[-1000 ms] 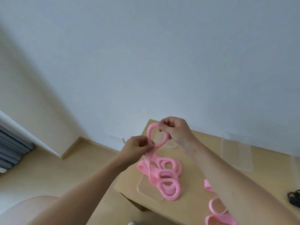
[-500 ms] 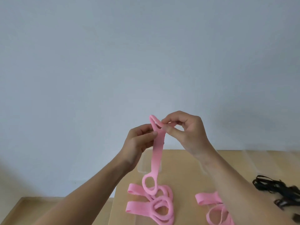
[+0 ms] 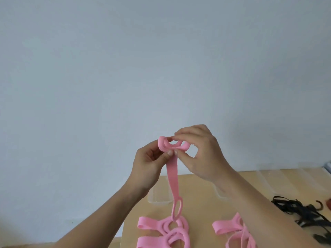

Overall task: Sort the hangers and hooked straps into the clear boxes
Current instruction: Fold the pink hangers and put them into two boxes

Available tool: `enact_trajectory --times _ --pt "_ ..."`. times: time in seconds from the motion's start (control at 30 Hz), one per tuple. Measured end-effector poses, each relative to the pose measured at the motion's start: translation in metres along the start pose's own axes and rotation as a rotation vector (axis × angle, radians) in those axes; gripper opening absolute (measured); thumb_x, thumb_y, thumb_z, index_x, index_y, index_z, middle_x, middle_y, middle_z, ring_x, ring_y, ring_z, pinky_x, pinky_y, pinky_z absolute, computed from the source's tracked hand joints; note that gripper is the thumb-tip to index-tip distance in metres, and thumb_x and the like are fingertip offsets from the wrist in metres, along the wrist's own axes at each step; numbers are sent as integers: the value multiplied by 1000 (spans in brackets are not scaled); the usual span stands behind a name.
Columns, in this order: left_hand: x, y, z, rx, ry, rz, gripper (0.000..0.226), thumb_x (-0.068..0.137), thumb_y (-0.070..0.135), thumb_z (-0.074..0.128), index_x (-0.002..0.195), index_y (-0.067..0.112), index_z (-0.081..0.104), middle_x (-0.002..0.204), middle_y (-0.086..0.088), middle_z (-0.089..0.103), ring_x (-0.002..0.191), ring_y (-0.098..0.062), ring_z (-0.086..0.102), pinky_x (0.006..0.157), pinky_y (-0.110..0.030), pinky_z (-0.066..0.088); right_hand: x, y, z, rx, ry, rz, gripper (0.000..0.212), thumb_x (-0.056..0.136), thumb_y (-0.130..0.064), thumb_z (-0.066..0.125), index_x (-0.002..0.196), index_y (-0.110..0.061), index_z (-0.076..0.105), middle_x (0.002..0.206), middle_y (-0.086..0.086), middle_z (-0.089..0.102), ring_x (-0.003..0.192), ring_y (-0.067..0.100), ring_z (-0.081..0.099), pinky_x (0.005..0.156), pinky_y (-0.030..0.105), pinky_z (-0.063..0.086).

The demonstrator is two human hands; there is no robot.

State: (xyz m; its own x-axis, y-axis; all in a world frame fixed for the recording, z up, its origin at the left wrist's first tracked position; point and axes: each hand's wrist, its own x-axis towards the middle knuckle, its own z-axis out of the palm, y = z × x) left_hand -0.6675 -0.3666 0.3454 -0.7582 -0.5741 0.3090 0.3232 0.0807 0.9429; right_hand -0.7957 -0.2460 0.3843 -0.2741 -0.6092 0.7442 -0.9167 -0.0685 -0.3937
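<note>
- Left hand (image 3: pixel 148 165): raised above the table (image 3: pixel 197 212); thumb and forefinger pinch the strap just under its top loop.
- Strap (image 3: pixel 172 178): held between both hands. Long axis vertical; lower ring reaches the pink pile (image 3: pixel 166 231) on the table.
- Right hand (image 3: pixel 202 154): level with the left; fingertips pinch the folded top loop. Both hands are equally near.

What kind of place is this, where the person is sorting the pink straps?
Probably a plain room indoors, perhaps at home; I cannot tell more. A bare pale wall stands behind a light wooden table, which carries clear boxes and loose pink straps.
</note>
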Motion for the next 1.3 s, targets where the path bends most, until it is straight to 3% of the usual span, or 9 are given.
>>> enact_trajectory --times 0.13,0.23,0.33,0.47,0.63,0.8,0.97,1.13,1.3 --pt "-1 4 5 23 3 39 25 99 2 65 122 9 74 113 -6 80 116 -22 73 96 -27 56 4 3 -11 -90 -186 -38 29 88 -21 70 116 -26 74 103 -11 67 97 18 53 83 26 47" --pt "-3 6 10 36 62 21 29 97 1 68 123 15 71 104 -7 81 107 -21 76 90 -23 56 5 3 -15 -109 -231 -27 22 89 -18 69 108 -25 76 94 -11 65 88 14 50 77 24 44" --pt "-4 7 13 0 110 -58 26 96 5 71 121 13 70 99 -13 81 100 -29 77 86 -32 61 3 2 -15 -107 -194 -21 13 86 -14 70 95 -21 76 86 -10 64 82 13 50 72 23 43" --pt "-8 7 15 70 158 -188 16 96 21 74 97 7 79 97 -17 79 97 -40 75 86 -51 63 -1 4 -11 -72 -132 31 10 84 -11 76 85 -21 76 81 -10 65 73 3 47 67 19 39" --pt "-10 7 17 78 96 -243 25 90 30 78 103 9 81 104 -21 78 104 -41 72 91 -47 62 -11 9 1 -54 -6 41 11 79 -8 81 80 -18 78 75 -6 63 71 13 50 63 25 44" --pt "-10 15 17 22 -100 -216 32 100 36 66 114 10 78 115 -14 77 113 -35 71 99 -42 59 -20 14 7 -111 73 -47 27 75 4 78 61 -9 59 75 -1 57 66 21 52 55 34 45" --pt "-10 13 15 -28 -85 -219 26 102 10 57 120 3 74 118 -23 74 116 -39 70 105 -47 55 -26 17 6 -103 9 -78 15 81 1 76 80 -13 77 92 4 65 68 18 56 57 28 48" --pt "-8 8 14 -3 2 -246 29 91 -1 64 118 2 74 115 -22 76 111 -40 72 105 -51 55 -20 14 0 121 -70 45 12 81 -4 75 82 -15 79 93 -3 71 82 9 67 73 29 56" --pt "-8 3 18 53 52 -243 31 81 10 66 109 14 79 108 -15 79 106 -34 74 95 -41 61 -5 20 -6 279 -203 383 12 84 -18 80 93 -24 73 87 -12 72 82 5 69 70 25 59"
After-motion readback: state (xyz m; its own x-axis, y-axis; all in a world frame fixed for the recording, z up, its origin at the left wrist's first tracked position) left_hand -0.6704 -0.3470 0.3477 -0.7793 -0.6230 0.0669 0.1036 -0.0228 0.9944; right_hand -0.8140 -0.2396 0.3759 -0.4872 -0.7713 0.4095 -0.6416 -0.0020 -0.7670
